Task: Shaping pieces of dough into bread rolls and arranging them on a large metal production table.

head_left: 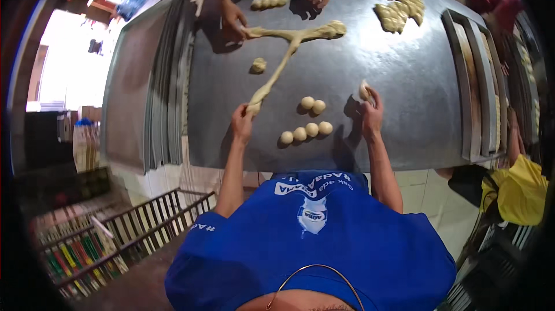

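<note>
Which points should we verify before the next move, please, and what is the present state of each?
1. Left hand gripping the stretched dough strand: ok, at its lower end.
2. Strand separate from the long dough piece: not ok, they are joined.
3. Right hand holding a small dough piece: ok.
4. Row of four dough balls apart from both hands: ok.
5. Co-worker's hand off the long dough piece: not ok, it touches the left end.
6. Dough balls equal in weight: cannot tell.

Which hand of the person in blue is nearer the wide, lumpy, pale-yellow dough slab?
Right: the right hand, holding a pale dough piece, is slightly left of the dough slab, toward the person; the left hand, holding stretched yellow dough, is much farther left.
</note>
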Action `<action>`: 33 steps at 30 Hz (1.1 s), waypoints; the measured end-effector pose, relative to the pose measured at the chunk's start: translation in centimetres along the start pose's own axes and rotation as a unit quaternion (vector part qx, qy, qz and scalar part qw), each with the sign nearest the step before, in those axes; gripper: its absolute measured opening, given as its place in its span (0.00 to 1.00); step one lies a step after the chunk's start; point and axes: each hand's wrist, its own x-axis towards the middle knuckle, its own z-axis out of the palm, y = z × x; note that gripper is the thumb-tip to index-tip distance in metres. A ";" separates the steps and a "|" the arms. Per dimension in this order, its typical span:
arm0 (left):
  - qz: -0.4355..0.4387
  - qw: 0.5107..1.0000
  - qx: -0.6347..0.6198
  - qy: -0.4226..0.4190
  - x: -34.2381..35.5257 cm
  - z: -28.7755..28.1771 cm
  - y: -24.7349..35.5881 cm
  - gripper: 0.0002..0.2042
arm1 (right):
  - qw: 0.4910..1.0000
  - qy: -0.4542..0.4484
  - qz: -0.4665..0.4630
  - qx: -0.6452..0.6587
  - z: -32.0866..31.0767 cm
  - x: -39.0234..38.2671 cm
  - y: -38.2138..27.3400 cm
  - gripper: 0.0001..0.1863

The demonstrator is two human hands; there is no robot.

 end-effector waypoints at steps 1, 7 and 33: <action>0.007 0.999 -0.048 0.000 -0.4 0.3 -0.2 0.08 | 0.984 -0.008 -0.102 -0.149 1.9 -0.2 -0.2 0.25; 0.059 0.979 -0.189 -0.042 -5.6 3.4 4.1 0.12 | 0.904 -0.373 -0.068 -0.198 15.3 -5.4 -5.4 0.24; 0.085 0.996 -0.034 -0.021 -5.3 -6.4 8.5 0.25 | 0.944 -0.177 0.150 0.234 6.5 -6.3 -19.5 0.17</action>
